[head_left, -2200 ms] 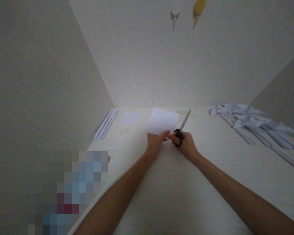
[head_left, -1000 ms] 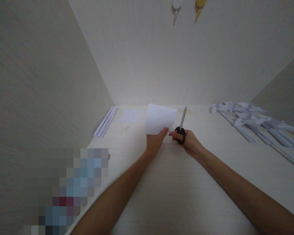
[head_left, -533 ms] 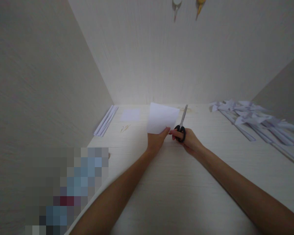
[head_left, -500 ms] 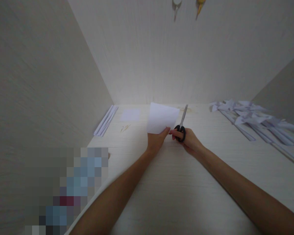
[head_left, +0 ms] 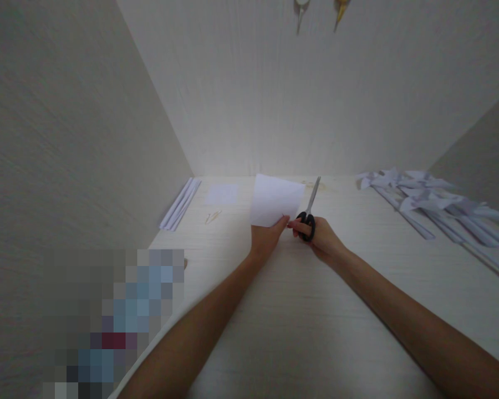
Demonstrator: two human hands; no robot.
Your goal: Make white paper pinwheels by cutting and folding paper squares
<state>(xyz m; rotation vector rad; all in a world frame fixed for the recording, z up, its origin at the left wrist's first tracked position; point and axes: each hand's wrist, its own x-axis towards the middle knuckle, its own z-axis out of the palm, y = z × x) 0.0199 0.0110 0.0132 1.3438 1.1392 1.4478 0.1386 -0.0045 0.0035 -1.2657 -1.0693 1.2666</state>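
Note:
My left hand point(head_left: 266, 237) grips a square sheet of white paper point(head_left: 275, 199) by its lower edge, thumb on the near side and the other fingers hidden behind it. Close by on the right, my right hand point(head_left: 319, 235) holds black-handled scissors point(head_left: 306, 221), with a finger through a handle loop. The scissor blades look closed and point up and away, beside the sheet's right edge. My right fingertips are at the lower right corner of the paper; whether they touch it I cannot tell.
Rolled white paper sticks point(head_left: 180, 204) lie at the left wall, near a flat paper square point(head_left: 222, 194) and small thin pieces point(head_left: 213, 216). Several paper pinwheels on sticks point(head_left: 432, 202) lie at the right. Two hooks, one yellow point(head_left: 340, 12), are on the back wall. A blurred-out patch covers the lower left.
Almost nothing differs; the view has shifted very slightly. Both hands keep the paper and the scissors in the same position.

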